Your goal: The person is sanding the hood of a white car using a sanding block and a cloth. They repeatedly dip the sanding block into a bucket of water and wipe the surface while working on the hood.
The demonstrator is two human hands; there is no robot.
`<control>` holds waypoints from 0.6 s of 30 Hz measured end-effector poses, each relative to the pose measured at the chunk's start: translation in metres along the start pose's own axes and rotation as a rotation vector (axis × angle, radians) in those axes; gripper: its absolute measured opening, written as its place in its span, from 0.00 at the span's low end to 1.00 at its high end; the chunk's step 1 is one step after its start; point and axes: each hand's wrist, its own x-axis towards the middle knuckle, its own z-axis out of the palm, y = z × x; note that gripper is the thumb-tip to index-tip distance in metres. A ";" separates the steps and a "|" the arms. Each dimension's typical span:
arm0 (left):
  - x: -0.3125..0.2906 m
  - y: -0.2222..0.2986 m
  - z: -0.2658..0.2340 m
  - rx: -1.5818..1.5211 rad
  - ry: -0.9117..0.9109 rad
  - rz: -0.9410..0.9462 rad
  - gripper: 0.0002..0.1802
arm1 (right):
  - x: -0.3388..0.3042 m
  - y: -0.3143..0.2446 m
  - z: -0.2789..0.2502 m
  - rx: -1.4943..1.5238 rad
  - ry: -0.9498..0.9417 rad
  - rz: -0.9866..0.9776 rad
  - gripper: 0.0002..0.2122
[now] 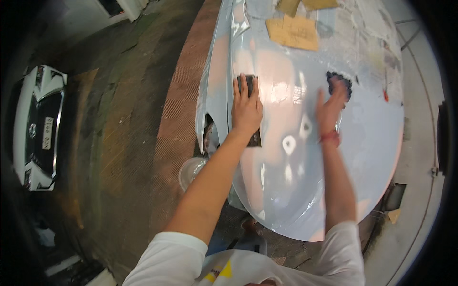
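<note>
A car hood (281, 183), grey with pinkish patches and wet-looking, glossy reflections, spreads out in front of me. Near its left edge my left hand (246, 112) grips a long black sanding block (255, 139) lying flat against the panel. The fingers lie over its far end, and its near end shows by my wrist. Farther right, my right hand (329, 112) is slightly blurred and has a crumpled dark cloth (344, 86) under its fingers, pressed on the hood. A red band (329, 138) circles my right wrist.
Pieces of tan sandpaper (293, 32) lie at the hood's far end beside cloudy sheeting (358, 33). A clear round container (191, 170) stands low at the left. A white car bumper (62, 81) rests on the floor at far left. A hose (431, 176) runs along the right.
</note>
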 end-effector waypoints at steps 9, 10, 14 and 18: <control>-0.098 -0.138 -0.132 -0.681 -0.365 -0.365 0.36 | -0.070 -0.254 -0.023 0.057 -0.471 0.051 0.32; -0.138 -0.179 -0.146 -0.745 -0.354 -0.429 0.35 | -0.069 -0.258 -0.014 0.052 -0.477 0.048 0.32; -0.342 -0.278 -0.232 -0.494 -0.503 -1.091 0.34 | -0.094 -0.257 -0.010 -0.068 -0.432 -0.145 0.32; -0.559 -0.306 -0.329 -0.166 -0.794 -1.682 0.33 | -0.095 -0.248 -0.001 -0.073 -0.439 -0.286 0.31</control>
